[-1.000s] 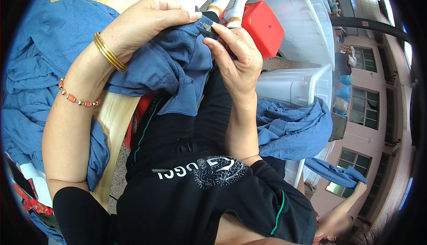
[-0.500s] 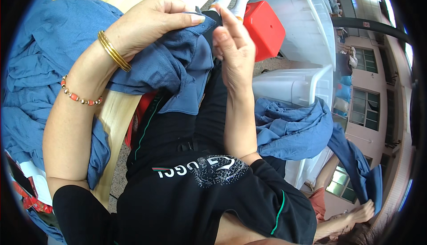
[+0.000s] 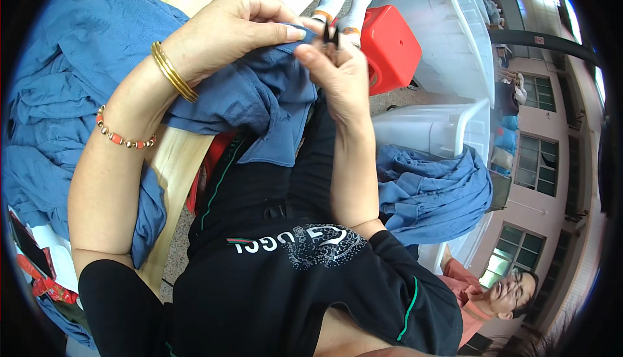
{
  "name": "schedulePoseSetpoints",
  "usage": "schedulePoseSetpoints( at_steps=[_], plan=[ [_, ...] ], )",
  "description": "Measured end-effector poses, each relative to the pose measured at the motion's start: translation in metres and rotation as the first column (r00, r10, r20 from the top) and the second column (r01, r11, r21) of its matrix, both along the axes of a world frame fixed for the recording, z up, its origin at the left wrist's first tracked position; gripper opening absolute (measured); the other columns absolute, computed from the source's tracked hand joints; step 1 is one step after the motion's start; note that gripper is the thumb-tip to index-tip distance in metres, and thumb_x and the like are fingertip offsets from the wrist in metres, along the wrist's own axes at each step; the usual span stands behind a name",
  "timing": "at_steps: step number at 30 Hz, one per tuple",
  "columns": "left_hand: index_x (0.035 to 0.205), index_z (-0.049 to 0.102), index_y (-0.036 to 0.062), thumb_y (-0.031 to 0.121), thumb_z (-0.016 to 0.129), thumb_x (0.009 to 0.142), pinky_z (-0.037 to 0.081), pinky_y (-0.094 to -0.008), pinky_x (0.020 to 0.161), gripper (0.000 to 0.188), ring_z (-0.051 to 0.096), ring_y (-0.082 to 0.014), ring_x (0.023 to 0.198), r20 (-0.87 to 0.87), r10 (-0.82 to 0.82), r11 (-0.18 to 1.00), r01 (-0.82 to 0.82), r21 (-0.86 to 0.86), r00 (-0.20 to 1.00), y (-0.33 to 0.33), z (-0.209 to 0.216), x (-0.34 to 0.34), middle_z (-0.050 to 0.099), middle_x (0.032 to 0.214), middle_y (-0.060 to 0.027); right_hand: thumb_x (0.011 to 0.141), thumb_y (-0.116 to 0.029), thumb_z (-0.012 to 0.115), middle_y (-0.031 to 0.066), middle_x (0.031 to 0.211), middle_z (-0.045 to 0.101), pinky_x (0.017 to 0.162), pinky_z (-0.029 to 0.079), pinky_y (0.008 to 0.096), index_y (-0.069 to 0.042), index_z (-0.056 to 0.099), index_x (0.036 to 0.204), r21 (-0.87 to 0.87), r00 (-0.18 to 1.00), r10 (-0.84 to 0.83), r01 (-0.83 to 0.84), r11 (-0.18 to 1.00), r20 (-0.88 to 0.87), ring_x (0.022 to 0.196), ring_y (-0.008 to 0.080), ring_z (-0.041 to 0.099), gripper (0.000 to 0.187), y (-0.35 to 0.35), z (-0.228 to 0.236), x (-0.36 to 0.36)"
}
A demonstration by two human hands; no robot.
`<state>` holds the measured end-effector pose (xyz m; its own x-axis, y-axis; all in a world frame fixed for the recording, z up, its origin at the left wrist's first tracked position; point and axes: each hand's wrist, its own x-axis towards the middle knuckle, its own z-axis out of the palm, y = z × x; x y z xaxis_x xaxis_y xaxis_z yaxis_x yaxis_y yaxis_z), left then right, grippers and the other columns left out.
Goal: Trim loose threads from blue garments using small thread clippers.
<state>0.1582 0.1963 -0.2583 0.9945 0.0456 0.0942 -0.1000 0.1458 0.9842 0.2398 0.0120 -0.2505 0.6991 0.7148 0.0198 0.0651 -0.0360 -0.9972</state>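
My left hand point(image 3: 237, 29) pinches the edge of a blue cloth garment point(image 3: 110, 39) between thumb and fingers. The garment is bunched over the wooden tabletop, and one stitched flap hangs above my lap. Close to the pinched edge, my right hand point(image 3: 341, 81) is curled, its fingers partly smeared by motion. Two dark pointed blades, seemingly of thread snips point(image 3: 331, 35), stick up from between its thumb and fingers. I cannot make out whether the blades touch the cloth.
The pale wooden table point(image 3: 185, 156) lies to my left. Beyond my right hand stand a red stool point(image 3: 397, 49) and a translucent plastic bin point(image 3: 448, 33). Another blue cloth point(image 3: 435, 195) drapes over a nearer bin point(image 3: 441, 120). At lower right is a co-worker in a reddish top point(image 3: 464, 298).
My right hand has closed in toward the pinched edge, and the dark blades now show. The co-worker's raised hand and the blue cloth in it have gone from view; their head now shows.
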Motion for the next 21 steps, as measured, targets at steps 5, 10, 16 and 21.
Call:
schedulePoseSetpoints(
  at_steps=[5,10,16,21],
  plan=[
    [0.104,0.070,0.0006,0.016,0.067,0.094,0.046,-0.0181,0.076,0.019,0.057,-0.0027,0.082,-0.007,-0.053,0.996,0.053,0.076,0.999,0.009,0.002,-0.001,0.065,0.089,0.0034,0.087,-0.012,0.076,-0.0060,0.072,0.058,0.054,0.033,0.0169,-0.005,0.066,0.091,0.052,0.999,-0.026,0.027,0.998,-0.023,0.060,0.0008,0.045,0.013,-0.007,-0.001,0.001],
    [0.101,0.067,-0.0029,0.007,0.063,0.092,0.048,-0.0193,0.072,0.014,0.059,-0.0044,0.078,-0.073,0.092,0.894,-0.050,0.445,0.993,0.001,0.039,-0.019,0.066,0.085,0.0003,0.089,-0.008,0.071,-0.0038,0.073,0.057,0.054,0.031,0.0194,-0.005,0.063,0.088,0.208,0.973,-0.145,0.107,0.972,0.179,0.058,0.0019,0.042,0.008,-0.016,0.037,-0.005],
    [0.104,0.068,-0.0052,0.007,0.062,0.093,0.049,-0.0230,0.079,0.018,0.061,-0.0068,0.085,0.036,0.027,0.884,-0.040,0.466,0.999,0.003,0.064,-0.037,0.069,0.090,-0.0034,0.088,-0.011,0.070,0.0031,0.077,0.059,0.051,0.035,0.0205,-0.004,0.059,0.090,0.424,0.941,-0.195,0.062,0.904,0.278,0.060,0.0065,0.048,0.013,-0.037,0.050,-0.006],
    [0.103,0.069,-0.0039,0.010,0.061,0.095,0.047,-0.0204,0.083,0.018,0.061,-0.0064,0.089,-0.044,-0.093,0.995,0.094,0.019,0.995,0.007,0.065,-0.034,0.068,0.096,-0.0014,0.088,-0.009,0.073,0.0000,0.078,0.058,0.057,0.037,0.0178,-0.003,0.061,0.090,0.277,0.930,-0.293,0.228,0.933,0.220,0.063,0.0033,0.048,0.013,-0.046,0.053,-0.006]
  ],
)
